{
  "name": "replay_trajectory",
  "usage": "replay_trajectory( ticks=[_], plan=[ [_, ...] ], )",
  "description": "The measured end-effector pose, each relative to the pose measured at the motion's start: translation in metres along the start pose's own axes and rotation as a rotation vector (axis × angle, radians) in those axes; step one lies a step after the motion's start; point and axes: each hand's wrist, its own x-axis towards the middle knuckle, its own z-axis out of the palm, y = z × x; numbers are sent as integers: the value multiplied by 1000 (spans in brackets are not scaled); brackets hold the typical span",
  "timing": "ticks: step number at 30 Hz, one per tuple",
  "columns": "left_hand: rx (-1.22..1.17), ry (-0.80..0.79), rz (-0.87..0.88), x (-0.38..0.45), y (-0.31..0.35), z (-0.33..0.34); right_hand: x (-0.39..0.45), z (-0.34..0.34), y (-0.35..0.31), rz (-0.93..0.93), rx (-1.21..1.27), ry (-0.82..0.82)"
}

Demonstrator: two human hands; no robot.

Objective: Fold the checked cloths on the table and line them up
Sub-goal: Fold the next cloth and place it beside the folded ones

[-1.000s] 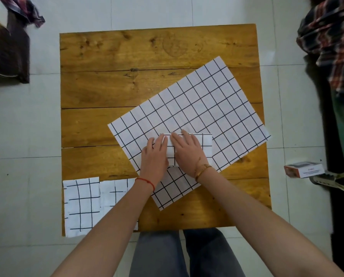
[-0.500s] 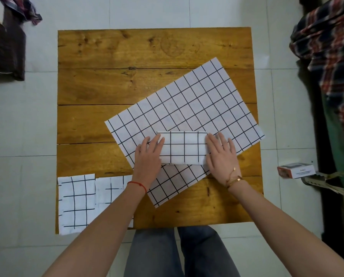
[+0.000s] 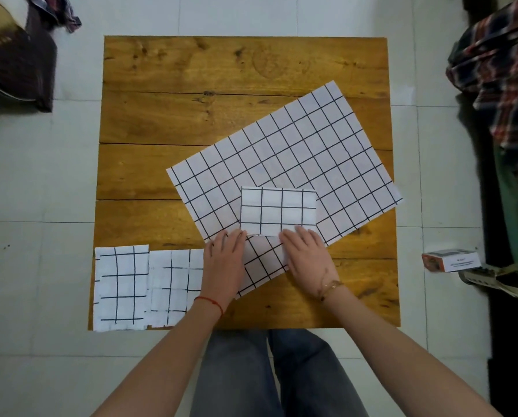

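Note:
A small folded checked cloth (image 3: 278,210) lies on top of a large unfolded checked cloth (image 3: 299,158) spread at an angle across the wooden table (image 3: 191,73). My left hand (image 3: 225,263) lies flat with its fingertips at the folded cloth's near left corner. My right hand (image 3: 307,254) lies flat with its fingertips on the near edge of that cloth. Two more folded checked cloths (image 3: 121,287) (image 3: 176,287) lie side by side at the table's near left corner, the second partly under my left wrist.
A small box (image 3: 450,259) lies on the tiled floor to the right of the table. Plaid fabric (image 3: 504,70) hangs at the far right, and a dark bag (image 3: 14,61) sits on the floor at the upper left. My legs are under the table's near edge.
Both hands slid from the folded cloth's sides down to its near edge. Before that they moved apart from its middle, smoothing it flat.

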Motion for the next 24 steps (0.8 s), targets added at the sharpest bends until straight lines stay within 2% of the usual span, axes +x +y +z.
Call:
replay_trajectory(
  ticks=[4, 7, 10, 12, 15, 19, 24],
  plan=[
    [-34, 7, -19, 3, 2, 3, -23, 5, 38, 45, 3, 89],
    [-140, 103, -43, 7, 5, 0, -13, -2, 48, 44, 39, 180],
    [-317, 268, -160, 18, 10, -8, 19, -25, 50, 120, 159, 295],
    [-403, 292, -276, 30, 12, -13, 46, -42, 48, 176, 214, 358],
    [-402, 230, -377, 47, 14, -17, 83, -61, 44, 212, 242, 300],
    [-365, 192, -395, 58, 16, -15, 111, -63, 39, 166, 214, 171],
    [-433, 164, -421, 60, 17, -11, 115, -52, 38, 167, 221, 99]
  ],
)
